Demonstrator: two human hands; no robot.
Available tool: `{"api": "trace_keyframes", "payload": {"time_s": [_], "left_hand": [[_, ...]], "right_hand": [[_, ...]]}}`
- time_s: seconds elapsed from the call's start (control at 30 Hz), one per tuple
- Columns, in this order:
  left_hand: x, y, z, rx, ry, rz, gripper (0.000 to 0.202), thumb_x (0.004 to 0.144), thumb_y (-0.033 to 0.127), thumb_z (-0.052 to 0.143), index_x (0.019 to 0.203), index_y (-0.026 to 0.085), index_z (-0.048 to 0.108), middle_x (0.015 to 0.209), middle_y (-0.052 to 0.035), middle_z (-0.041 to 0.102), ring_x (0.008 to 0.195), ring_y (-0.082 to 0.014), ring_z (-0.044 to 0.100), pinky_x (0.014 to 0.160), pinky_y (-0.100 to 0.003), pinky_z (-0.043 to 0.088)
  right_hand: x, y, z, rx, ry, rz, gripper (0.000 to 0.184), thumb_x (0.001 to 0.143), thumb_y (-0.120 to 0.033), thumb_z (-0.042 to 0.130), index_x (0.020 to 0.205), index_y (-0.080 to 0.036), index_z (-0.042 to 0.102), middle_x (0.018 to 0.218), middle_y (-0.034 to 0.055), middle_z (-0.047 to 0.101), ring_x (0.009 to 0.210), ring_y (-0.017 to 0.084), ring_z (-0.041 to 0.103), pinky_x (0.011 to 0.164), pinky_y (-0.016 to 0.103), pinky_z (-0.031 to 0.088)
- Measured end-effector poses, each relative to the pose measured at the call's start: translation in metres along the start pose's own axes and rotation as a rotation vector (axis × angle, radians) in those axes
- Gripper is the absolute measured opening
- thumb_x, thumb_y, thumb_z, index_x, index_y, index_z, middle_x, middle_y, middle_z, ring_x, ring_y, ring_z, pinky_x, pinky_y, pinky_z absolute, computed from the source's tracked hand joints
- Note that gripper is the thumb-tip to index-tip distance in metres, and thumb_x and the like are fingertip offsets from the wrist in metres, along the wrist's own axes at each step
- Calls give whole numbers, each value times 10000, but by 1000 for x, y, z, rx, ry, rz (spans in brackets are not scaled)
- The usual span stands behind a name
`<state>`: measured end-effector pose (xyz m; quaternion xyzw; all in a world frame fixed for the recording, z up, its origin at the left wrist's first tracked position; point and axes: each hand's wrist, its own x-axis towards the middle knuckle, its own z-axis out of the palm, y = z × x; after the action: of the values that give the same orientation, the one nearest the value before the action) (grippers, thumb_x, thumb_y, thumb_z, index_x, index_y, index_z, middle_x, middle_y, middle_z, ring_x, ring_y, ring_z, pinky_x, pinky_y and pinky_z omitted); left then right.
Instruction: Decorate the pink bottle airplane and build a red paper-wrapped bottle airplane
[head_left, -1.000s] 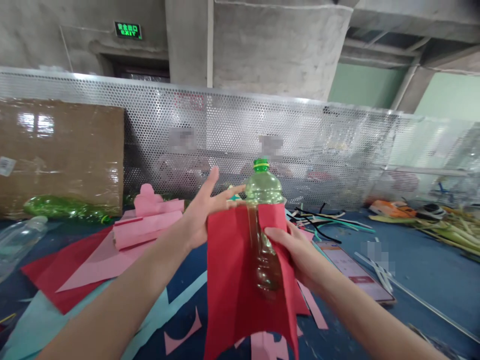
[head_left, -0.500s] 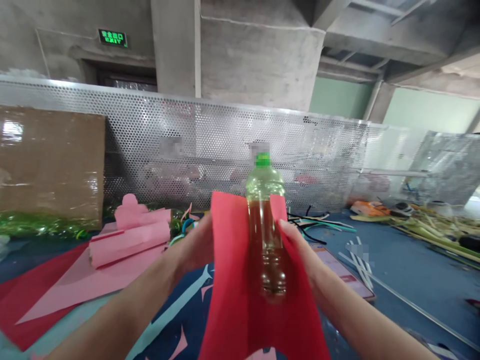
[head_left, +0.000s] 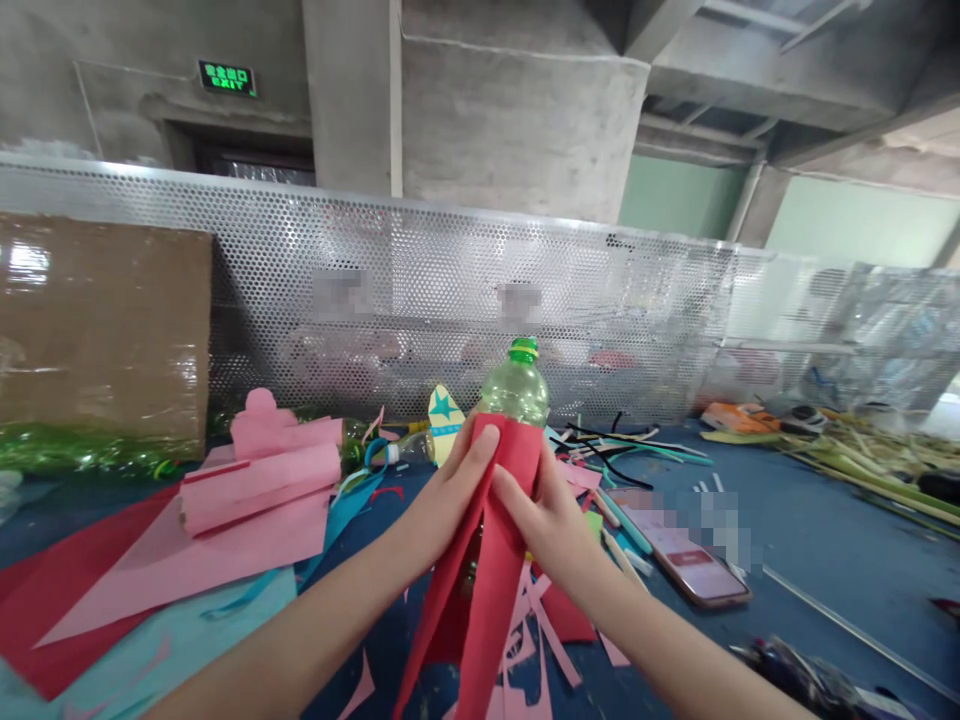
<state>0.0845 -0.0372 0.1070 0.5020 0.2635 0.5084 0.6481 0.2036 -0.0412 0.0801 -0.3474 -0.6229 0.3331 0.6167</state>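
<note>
A clear plastic bottle (head_left: 517, 385) with a green cap stands out of a sheet of red paper (head_left: 487, 580) that is wrapped round its body. My left hand (head_left: 446, 500) is closed on the left side of the wrapped paper, with its fingertips on the top edge. My right hand (head_left: 544, 515) presses the paper from the right, and the fingers of both hands meet at the front. Only the bottle's neck and shoulder show above the paper.
Pink paper rolls (head_left: 262, 470) and red and pink sheets (head_left: 120, 580) lie at the left on the blue table (head_left: 825, 540). A phone (head_left: 690, 565) lies to the right among paper strips. A perforated metal screen (head_left: 645, 300) and a cardboard box (head_left: 97, 330) stand behind.
The red paper hung open at both sides of the bottle; now both hands have folded it shut round the bottle. The bottle sits lower in view.
</note>
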Motion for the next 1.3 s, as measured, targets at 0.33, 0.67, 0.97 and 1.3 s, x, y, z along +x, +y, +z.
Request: {"api": "trace_keyframes", "payload": {"time_s": [0.33, 0.67, 0.97, 1.3], "left_hand": [[3, 5, 0, 46, -6, -122, 512, 835, 446, 662, 1298, 259, 550, 1226, -64, 676, 1077, -239, 647, 896, -326, 520], [11, 11, -8, -83, 70, -231, 513, 823, 592, 585, 1065, 153, 695, 893, -124, 761, 821, -264, 711, 770, -368, 560], [12, 9, -6, -157, 109, -134, 391, 821, 530, 634, 932, 166, 726, 833, -88, 761, 849, -223, 704, 831, -313, 533], [6, 11, 4, -176, 235, -146, 477, 843, 592, 555, 965, 155, 702, 930, -92, 752, 935, -237, 685, 819, -319, 533]], "right_hand": [[0, 3, -7, -575, 16, -108, 583, 834, -469, 508, 1310, -151, 393, 1287, 197, 496, 1286, 358, 424, 1069, 582, 345], [-6, -8, -6, -269, -159, 148, 966, 777, -577, 580, 1512, -180, 96, 1462, 187, 356, 1333, 320, 394, 1092, 538, 361], [-11, -10, -1, -390, -102, -37, 883, 746, -279, 641, 1491, -273, 168, 1481, 134, 335, 1334, 319, 386, 1071, 572, 375], [-15, -14, -1, -478, -140, -148, 567, 935, -294, 450, 1464, -344, 250, 1430, 83, 382, 1370, 261, 320, 1141, 545, 273]]}}
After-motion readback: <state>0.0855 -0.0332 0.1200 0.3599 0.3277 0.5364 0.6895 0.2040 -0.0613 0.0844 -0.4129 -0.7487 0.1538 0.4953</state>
